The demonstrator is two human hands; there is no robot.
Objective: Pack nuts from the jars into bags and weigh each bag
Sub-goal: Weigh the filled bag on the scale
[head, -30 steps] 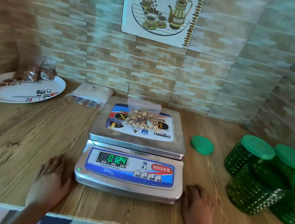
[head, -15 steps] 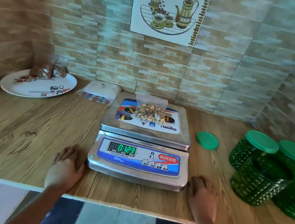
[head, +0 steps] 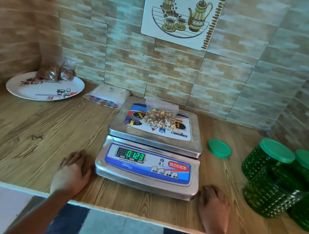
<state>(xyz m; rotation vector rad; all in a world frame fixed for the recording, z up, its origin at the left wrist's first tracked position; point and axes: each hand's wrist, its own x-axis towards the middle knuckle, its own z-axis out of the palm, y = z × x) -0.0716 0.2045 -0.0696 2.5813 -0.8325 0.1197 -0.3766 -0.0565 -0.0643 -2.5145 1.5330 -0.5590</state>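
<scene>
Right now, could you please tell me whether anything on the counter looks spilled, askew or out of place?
Only one thing: a green lid lies loose on the counter right of the scale, and the front jar stands open. Nothing looks spilled.

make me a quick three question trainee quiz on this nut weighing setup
1. True or false: the clear plastic bag of nuts lies on the steel digital scale.
2. What number does the scale's green-lit display show?
3. The loose round green plastic lid lies: A) left of the scale, B) right of the scale, C) on a jar.
Key: 1 true; 2 0.123; 3 B.
</scene>
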